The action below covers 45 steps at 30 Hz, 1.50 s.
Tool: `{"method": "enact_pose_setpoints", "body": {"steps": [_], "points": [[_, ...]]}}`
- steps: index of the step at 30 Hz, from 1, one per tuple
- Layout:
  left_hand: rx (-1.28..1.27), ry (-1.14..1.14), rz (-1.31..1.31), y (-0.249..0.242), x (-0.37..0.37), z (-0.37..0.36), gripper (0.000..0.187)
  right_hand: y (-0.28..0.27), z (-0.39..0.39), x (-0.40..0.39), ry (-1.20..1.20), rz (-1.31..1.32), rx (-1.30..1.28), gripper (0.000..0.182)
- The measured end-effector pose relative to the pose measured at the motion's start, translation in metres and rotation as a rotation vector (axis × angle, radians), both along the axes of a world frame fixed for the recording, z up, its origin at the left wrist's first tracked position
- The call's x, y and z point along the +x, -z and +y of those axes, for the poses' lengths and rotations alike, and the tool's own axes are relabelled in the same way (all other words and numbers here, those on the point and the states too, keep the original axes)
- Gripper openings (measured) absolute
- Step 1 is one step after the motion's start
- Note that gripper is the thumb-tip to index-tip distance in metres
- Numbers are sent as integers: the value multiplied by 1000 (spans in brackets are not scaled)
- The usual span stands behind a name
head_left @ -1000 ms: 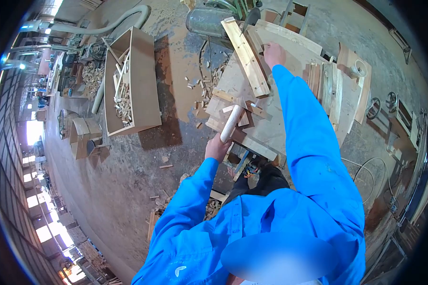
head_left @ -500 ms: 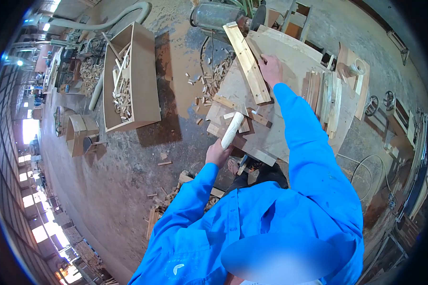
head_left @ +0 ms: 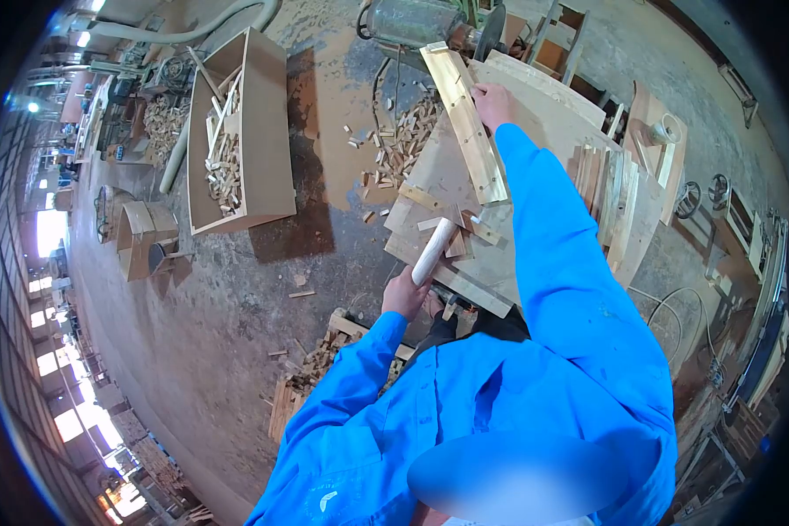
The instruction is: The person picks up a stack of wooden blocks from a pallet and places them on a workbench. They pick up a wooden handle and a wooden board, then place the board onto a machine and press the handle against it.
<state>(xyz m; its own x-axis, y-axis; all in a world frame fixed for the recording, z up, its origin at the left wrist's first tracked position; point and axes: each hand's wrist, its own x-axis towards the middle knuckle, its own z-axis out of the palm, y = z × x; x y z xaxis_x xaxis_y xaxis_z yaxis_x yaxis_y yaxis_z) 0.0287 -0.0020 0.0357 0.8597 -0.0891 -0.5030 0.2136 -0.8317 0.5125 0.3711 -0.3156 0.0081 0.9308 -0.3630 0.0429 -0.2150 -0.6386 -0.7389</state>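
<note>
My left hand (head_left: 403, 292) is closed around the lower end of a pale, rounded wooden bar (head_left: 434, 252), which slants up over the near edge of the worktable (head_left: 548, 145). Across the tabletop lies a long wooden board (head_left: 466, 127) with dark holes along it. At its right edge, toward the far end, is my right hand (head_left: 494, 105), fingers curled against the board; the fingertips are partly hidden. Short wooden pieces (head_left: 478, 230) sit near the upper end of the bar.
Several wooden strips (head_left: 618, 197) lie at the table's right side. A motor with a disc (head_left: 412, 22) stands beyond the table. On the floor are scattered offcuts (head_left: 412, 136), a large box of wood scraps (head_left: 267, 131) and a cardboard carton (head_left: 145, 237).
My right hand has moved a little farther along the board's edge, away from me. My left hand stays on the bar. The whole view has shifted slightly.
</note>
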Motion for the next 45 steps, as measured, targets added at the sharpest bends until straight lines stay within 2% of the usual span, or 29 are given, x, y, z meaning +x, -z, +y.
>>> {"method": "enact_pose_setpoints", "body": {"steps": [8, 14, 25, 32, 34, 35, 36, 37, 38, 39, 40, 41, 42, 44, 45], "points": [[12, 10, -13, 8, 1, -1, 41, 0, -5, 2, 5, -30, -49, 28], [-1, 4, 2, 5, 21, -19, 39, -13, -20, 16, 11, 27, 52, 27], [19, 0, -57, -6, 58, -57, 43, -10, -55, 59, -15, 36, -31, 29], [26, 10, -65, -4, 62, -61, 42, -13, -64, 35, -58, 54, 8, 29], [4, 39, -76, -3, 60, -61, 41, 2, -63, 21, -10, -108, -12, 33], [-7, 56, -92, -3, 58, -56, 40, -4, -62, 6, 17, -95, 128, 40], [-100, 38, -132, 28, 52, -45, 40, 9, -60, -6, 65, -159, 161, 44], [70, 8, -15, 13, 54, -51, 42, 5, -58, -27, 130, -162, 201, 48], [31, -17, -75, 10, 45, -48, 43, -24, -51, -61, 160, -146, 285, 48], [-6, -17, -108, 7, 40, -45, 43, -8, -54, -79, 267, -152, 576, 44], [-15, -30, -40, 0, 39, -43, 44, -44, -48, -111, 330, -249, 611, 38], [-10, -39, -28, -3, 38, -43, 44, -28, -68, -123, 430, -317, 746, 36], [-9, -36, -18, -6, 39, -42, 44, -28, -78, -141, 485, -461, 763, 35], [-18, -49, -37, -15, 39, -38, 42, -81, -74, -157, 748, -555, 682, 34], [-27, -30, -49, -17, 37, -38, 41, -93, -66, -151, 728, -562, 686, 34]]}}
